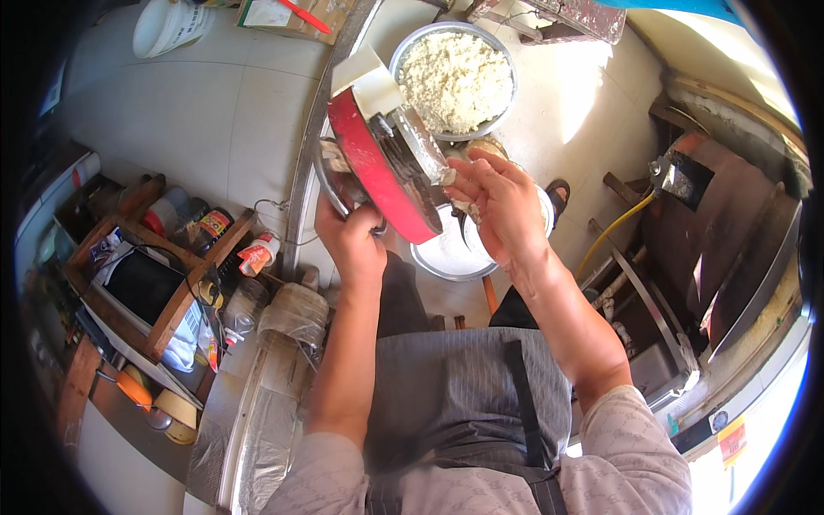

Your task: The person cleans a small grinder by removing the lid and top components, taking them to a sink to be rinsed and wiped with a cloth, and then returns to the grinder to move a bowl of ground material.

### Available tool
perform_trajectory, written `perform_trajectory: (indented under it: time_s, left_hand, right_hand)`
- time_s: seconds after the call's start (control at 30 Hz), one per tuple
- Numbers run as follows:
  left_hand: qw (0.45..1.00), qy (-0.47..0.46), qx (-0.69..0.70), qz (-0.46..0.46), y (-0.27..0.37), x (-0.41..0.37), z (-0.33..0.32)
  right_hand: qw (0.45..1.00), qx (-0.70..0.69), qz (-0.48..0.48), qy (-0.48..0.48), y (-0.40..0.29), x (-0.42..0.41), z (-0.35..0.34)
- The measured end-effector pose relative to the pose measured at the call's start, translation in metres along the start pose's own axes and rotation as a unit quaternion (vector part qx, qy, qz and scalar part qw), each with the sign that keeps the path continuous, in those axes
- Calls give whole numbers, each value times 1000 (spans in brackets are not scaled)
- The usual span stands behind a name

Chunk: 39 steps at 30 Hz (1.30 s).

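My left hand [354, 238] grips the dark metal handle at the back of a red-rimmed machine part [380, 161], possibly a grinder head, tilted on its side in the air. A pale square hopper or chute [367, 80] sits at its upper end. From its dark inner face projects a metal piece [418, 141] smeared with pale paste. My right hand [499, 206] is at the tip of that piece, fingers spread and coated with paste; whether they touch it is unclear. Beyond stands a metal basin [512, 96] heaped with crumbly, pale yellow mash [454, 80].
Below my hands is a round metal vessel [438, 273] with white contents, partly hidden. To the left, a wooden rack [174, 315] holds bottles. A dark machine [721, 212] with a yellow hose [611, 225] stands right. A white bucket [170, 29] and cardboard box [299, 19] are at upper left.
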<state>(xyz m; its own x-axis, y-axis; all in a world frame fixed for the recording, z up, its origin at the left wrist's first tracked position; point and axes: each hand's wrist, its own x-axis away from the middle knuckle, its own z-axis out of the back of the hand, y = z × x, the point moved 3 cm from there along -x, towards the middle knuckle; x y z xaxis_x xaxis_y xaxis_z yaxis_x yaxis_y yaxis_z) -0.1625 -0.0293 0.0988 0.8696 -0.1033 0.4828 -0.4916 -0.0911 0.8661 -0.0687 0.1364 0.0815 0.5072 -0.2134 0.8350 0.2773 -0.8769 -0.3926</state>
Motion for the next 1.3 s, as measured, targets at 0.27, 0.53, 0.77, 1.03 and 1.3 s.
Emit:
perform_trajectory:
  time_s: [0.27,0.53,0.77,1.03,1.3]
  left_hand:
    - [994,19,-90,-67,5,-3,0]
    - [997,62,40,27,-15,-9,60]
    - [994,77,70,35,-35,-3,65]
    - [985,-3,161,59,-12,97,71]
    - [978,-25,179,108,86,298,-35]
  right_hand:
    - [997,24,48,-59,-47,32,-32]
    - [781,288,542,-114,-50,-44,-34]
    - [930,252,257,-75,13,-304,84]
    - [959,-45,195,-200,-84,-118,146]
    - [931,-194,192,-243,-161,179,272]
